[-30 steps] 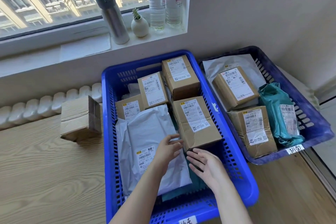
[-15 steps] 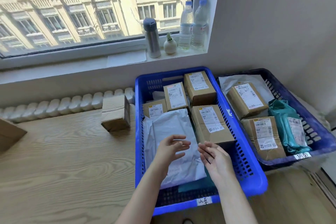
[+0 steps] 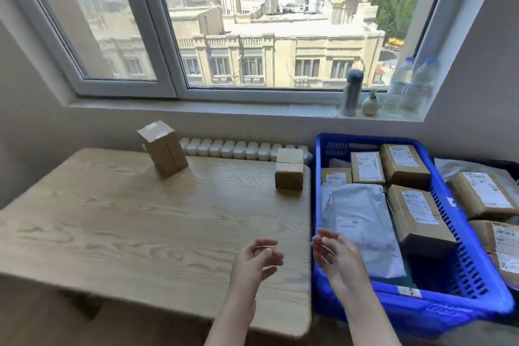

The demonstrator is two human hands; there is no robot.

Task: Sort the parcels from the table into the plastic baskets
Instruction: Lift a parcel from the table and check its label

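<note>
Two brown cardboard parcels stand on the wooden table (image 3: 112,222): a tall one (image 3: 163,149) at the back and a smaller cube (image 3: 289,174) near the right edge. The blue basket (image 3: 438,309) to the right holds several labelled boxes and a white mailer bag (image 3: 362,222). A second dark basket at the far right is mostly cut off; its brown boxes (image 3: 483,194) show. My left hand (image 3: 258,261) hovers over the table's right part, fingers loosely curled, holding nothing. My right hand (image 3: 337,255) hovers over the blue basket's left rim, fingers relaxed and empty.
A white radiator (image 3: 238,149) runs behind the table. On the windowsill stand a grey flask (image 3: 352,93), a small white vase (image 3: 370,104) and two water bottles (image 3: 410,87). Walls close in on the left and right.
The view has swung left and up, bringing the table and a second parcel into sight. Both hands have drawn back out of the blue basket toward the table, empty.
</note>
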